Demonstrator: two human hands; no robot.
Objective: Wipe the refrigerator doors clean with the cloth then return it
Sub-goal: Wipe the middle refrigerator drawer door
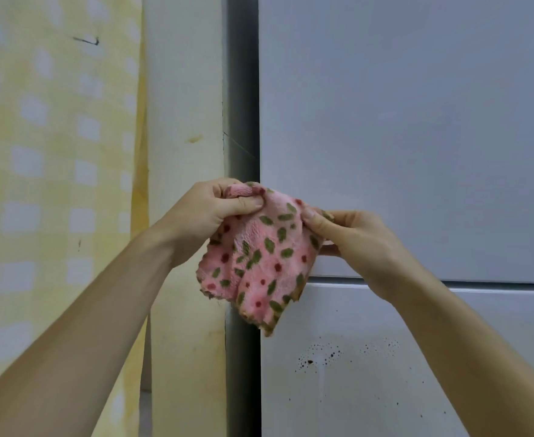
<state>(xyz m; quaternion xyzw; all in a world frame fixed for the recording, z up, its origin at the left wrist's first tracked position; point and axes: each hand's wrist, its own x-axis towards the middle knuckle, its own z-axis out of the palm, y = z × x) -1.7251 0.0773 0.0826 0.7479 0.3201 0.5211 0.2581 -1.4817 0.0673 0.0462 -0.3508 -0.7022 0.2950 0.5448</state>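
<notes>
Left hand and right hand each pinch the cloth's top corners; speckled lower door lies directly below.

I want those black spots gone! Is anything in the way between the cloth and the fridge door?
Nothing visible is. The left hand and right hand pinch the cloth right in front of the fridge, and the spots sit uncovered on the lower door, just below it.
</notes>
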